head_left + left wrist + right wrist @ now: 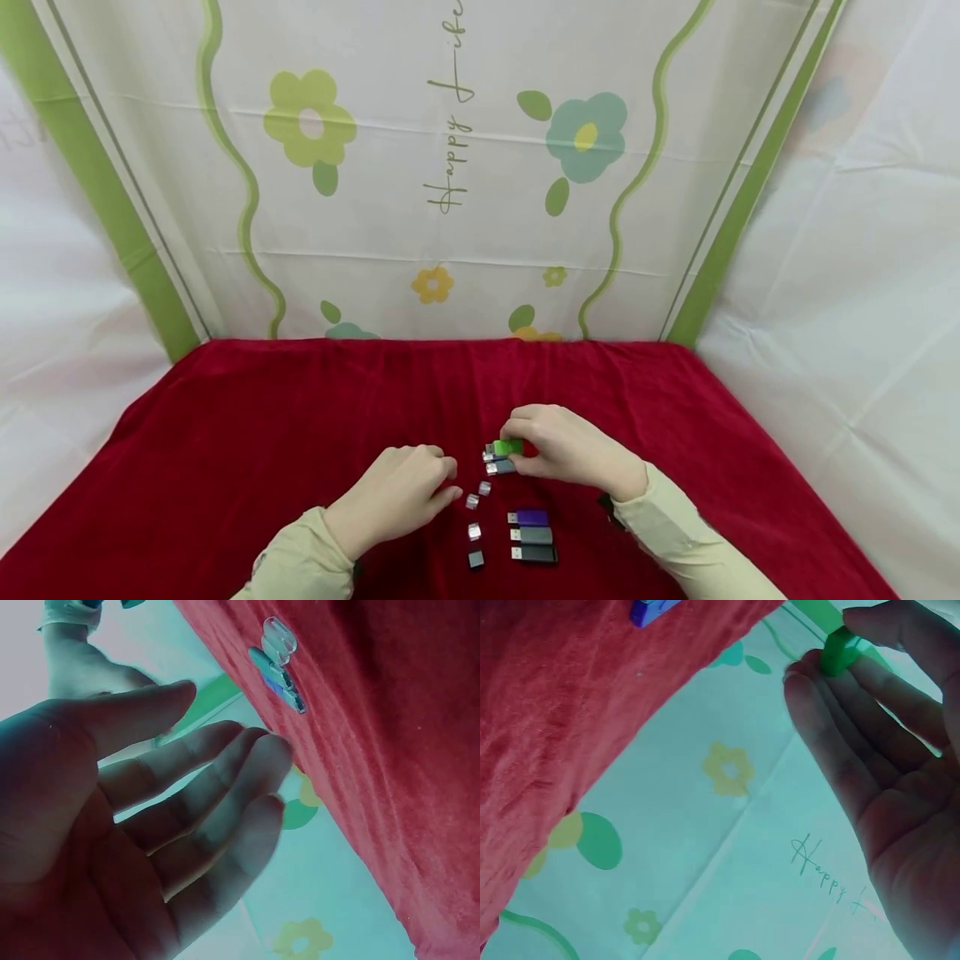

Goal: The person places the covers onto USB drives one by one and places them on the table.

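My right hand pinches a green USB flash drive between thumb and fingers, its metal plug pointing left. In the right wrist view, the green drive sits at the fingertips. Just below it in the head view are a blue flash drive, mostly hidden, and a grey-blue one. My left hand hovers with fingers loosely bent, holding nothing. By its thumb are two clear caps. The left wrist view also shows the bare palm.
Nearer me, a purple flash drive, a grey one and a black one lie in a column, plugs leftward. Left of them lie another clear cap and a dark cap. Red cloth covers the table; a printed curtain hangs behind.
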A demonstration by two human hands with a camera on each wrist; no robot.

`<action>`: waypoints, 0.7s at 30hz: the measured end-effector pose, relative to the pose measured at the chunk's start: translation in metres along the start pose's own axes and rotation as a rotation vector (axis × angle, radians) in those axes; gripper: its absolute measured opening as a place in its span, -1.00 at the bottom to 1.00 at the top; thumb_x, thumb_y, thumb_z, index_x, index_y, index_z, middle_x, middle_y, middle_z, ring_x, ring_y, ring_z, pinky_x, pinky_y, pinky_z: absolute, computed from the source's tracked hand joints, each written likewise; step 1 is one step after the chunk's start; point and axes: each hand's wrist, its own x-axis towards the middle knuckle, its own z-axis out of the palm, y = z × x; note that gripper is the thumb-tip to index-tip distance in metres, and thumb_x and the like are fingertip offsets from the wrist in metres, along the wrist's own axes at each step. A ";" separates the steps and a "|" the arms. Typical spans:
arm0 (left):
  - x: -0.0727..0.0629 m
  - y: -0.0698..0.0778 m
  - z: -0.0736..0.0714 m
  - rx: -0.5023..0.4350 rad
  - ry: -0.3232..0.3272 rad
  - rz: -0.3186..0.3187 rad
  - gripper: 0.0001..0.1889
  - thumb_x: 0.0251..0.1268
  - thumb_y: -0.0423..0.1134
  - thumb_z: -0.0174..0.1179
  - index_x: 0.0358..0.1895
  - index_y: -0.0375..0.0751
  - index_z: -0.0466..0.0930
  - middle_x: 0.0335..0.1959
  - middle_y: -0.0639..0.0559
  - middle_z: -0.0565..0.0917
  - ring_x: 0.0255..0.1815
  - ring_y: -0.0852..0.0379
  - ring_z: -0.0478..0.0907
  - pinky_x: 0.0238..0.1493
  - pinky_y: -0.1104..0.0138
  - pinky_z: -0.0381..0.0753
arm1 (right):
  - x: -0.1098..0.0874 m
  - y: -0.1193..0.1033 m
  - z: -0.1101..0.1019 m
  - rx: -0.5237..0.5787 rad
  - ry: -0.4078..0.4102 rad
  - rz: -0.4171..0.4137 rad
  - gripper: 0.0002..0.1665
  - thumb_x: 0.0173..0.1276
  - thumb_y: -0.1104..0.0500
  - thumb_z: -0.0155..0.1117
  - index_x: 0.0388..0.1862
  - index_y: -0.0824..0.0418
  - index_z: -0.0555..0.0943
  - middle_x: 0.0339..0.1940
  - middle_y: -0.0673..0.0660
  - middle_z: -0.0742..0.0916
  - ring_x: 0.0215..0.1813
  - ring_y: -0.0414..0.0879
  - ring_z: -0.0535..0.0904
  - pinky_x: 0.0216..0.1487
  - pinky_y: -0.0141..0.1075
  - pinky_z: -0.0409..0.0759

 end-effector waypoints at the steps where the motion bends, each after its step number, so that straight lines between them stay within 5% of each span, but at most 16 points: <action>1: 0.001 -0.001 0.001 0.001 0.002 -0.002 -0.82 0.19 -0.15 0.39 -0.48 -0.07 0.61 -0.61 0.20 0.44 -0.71 0.33 0.27 -0.71 0.45 0.30 | 0.000 0.000 -0.002 0.006 0.021 -0.015 -0.80 0.10 0.27 0.47 -0.29 0.12 0.66 -0.38 -0.11 0.62 -0.38 -0.36 0.41 -0.31 -0.57 0.42; 9: 0.014 -0.003 0.002 0.002 -0.001 0.042 -0.87 0.20 -0.16 0.38 -0.37 -0.12 0.68 -0.53 0.15 0.51 -0.67 0.34 0.35 -0.67 0.48 0.36 | 0.001 -0.003 -0.019 0.060 0.160 -0.090 -0.71 0.03 0.34 0.53 -0.26 0.19 0.65 -0.34 -0.09 0.63 -0.37 -0.26 0.49 -0.27 -0.55 0.45; 21: 0.039 -0.016 0.012 0.049 -0.090 0.091 -0.93 0.22 -0.19 0.36 -0.33 -0.07 0.69 -0.47 0.15 0.52 -0.62 0.28 0.42 -0.60 0.45 0.42 | -0.001 -0.007 -0.028 0.057 0.192 -0.070 -0.73 0.04 0.33 0.51 -0.27 0.21 0.65 -0.32 -0.09 0.64 -0.34 -0.33 0.48 -0.24 -0.55 0.49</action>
